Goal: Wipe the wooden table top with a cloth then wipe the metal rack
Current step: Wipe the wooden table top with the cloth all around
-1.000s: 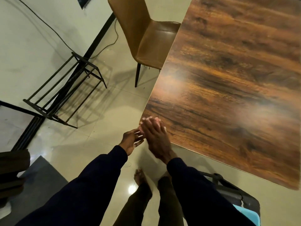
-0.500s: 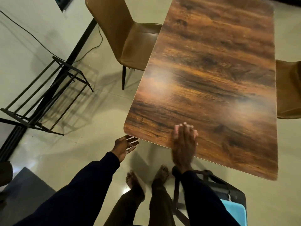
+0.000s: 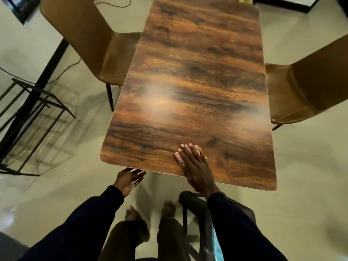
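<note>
The dark wooden table top fills the middle of the view. My right hand lies flat near its front edge, pressing a small pink cloth onto the wood; only the cloth's left edge and a bit past my fingertips show. My left hand hangs palm up just under the table's front edge, fingers apart, holding nothing. The black metal rack stands on the floor at the left.
Two brown chairs flank the table, one on the left and one on the right. A dark chair with a blue seat is by my right leg. A cable runs along the floor at the left wall.
My right hand has slid rightward along the table's front edge with the cloth under it. My left hand stays below the edge. The view has swung right and now shows the whole table.
</note>
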A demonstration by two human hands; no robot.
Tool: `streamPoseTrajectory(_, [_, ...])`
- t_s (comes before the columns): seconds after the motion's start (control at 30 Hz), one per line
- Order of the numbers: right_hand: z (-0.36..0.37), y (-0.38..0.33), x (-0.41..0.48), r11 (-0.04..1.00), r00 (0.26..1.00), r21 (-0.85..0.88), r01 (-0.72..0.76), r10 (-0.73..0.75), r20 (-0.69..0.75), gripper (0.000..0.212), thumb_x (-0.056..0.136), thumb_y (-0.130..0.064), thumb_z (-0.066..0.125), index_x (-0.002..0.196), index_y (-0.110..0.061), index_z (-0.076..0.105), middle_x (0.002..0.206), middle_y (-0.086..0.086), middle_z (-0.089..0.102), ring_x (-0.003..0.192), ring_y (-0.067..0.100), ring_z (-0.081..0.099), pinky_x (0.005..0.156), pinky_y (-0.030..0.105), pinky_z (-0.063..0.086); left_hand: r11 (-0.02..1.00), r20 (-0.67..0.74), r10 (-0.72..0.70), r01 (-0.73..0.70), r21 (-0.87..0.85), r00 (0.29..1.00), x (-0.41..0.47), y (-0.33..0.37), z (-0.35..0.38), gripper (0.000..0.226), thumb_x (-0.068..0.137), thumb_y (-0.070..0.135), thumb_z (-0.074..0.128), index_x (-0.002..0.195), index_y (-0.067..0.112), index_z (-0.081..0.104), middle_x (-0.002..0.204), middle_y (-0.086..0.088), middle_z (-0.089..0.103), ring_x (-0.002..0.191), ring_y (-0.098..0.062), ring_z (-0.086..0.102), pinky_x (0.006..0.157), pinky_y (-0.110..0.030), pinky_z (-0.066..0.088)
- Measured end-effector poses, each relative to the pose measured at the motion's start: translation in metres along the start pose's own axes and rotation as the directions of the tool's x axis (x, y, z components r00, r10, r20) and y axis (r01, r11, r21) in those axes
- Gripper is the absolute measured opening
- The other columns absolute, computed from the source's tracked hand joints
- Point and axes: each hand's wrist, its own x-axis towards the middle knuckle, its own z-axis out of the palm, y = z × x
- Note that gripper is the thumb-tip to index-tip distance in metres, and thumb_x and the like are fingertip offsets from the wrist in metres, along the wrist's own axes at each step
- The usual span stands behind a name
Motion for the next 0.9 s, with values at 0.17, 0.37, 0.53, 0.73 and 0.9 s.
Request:
streamPoseTrajectory(0.17, [-0.034, 0.050, 0.008, 0.923, 0.879, 0.066, -0.378, 0.381, -0.288, 0.071, 0.099, -0.045, 0.034, 0.152, 0.001, 0.047, 0.156, 0.033, 0.049, 0.150, 0.043, 0.030, 0.129, 0.045, 0.008, 0.995, -0.017, 0.062, -0.063, -0.076, 0.998, -0.003, 0.000, 0.017, 0.035, 0.097, -0.017, 0.037, 0.109, 0.005, 0.062, 0.115, -0.019, 0.066, 0.105, -0.036, 0.064, 0.099, -0.045, 0.046])
streamPoseTrajectory(0.37, [-0.008, 0.012, 0.068, 0.969, 0.970, 0.045, -0.244, 0.243, 0.022, 0.062, 0.114, -0.039, 0.025, 0.171, -0.019, 0.016, 0.180, 0.008, 0.002, 0.166, 0.032, -0.007, 0.134, 0.055, -0.003, 0.987, -0.087, 0.083, -0.094, -0.132, 0.993, -0.019, 0.001, 0.008, 0.025, 0.102, -0.009, 0.041, 0.118, 0.002, 0.056, 0.114, -0.018, 0.066, 0.115, -0.037, 0.059, 0.105, -0.043, 0.044])
streamPoseTrajectory(0.53, [0.002, -0.006, 0.069, 0.965, 0.956, -0.011, 0.263, -0.259, 0.140, 0.061, 0.111, -0.036, 0.027, 0.171, -0.026, 0.018, 0.180, 0.006, 0.008, 0.167, 0.033, -0.004, 0.131, 0.063, 0.012, 0.975, -0.130, 0.112, -0.134, -0.175, 0.985, -0.034, 0.010, -0.010, 0.017, 0.103, -0.001, 0.049, 0.115, 0.002, 0.060, 0.119, -0.016, 0.066, 0.116, -0.036, 0.060, 0.106, -0.042, 0.043])
streamPoseTrajectory(0.73, [-0.025, -0.001, 0.103, 0.904, 0.939, 0.266, -0.336, 0.342, 0.023, 0.121, 0.087, -0.089, -0.010, 0.167, -0.007, 0.030, 0.176, 0.020, 0.019, 0.164, 0.042, 0.011, 0.132, 0.045, -0.013, 0.956, -0.125, 0.163, -0.188, -0.227, 0.979, -0.047, 0.026, -0.031, 0.026, 0.101, 0.005, 0.053, 0.126, 0.005, 0.061, 0.128, -0.015, 0.064, 0.119, -0.033, 0.061, 0.101, -0.039, 0.044])
streamPoseTrajectory(0.9, [0.014, -0.097, 0.129, 0.980, 0.976, 0.079, 0.182, -0.190, 0.108, 0.057, 0.110, -0.037, 0.028, 0.165, -0.020, 0.033, 0.177, 0.011, 0.017, 0.165, 0.040, 0.007, 0.129, 0.070, 0.017, 0.920, -0.174, 0.203, -0.249, -0.303, 0.964, -0.041, 0.044, -0.042, 0.032, 0.103, 0.024, 0.055, 0.126, 0.003, 0.058, 0.122, -0.018, 0.065, 0.119, -0.034, 0.059, 0.103, -0.040, 0.044])
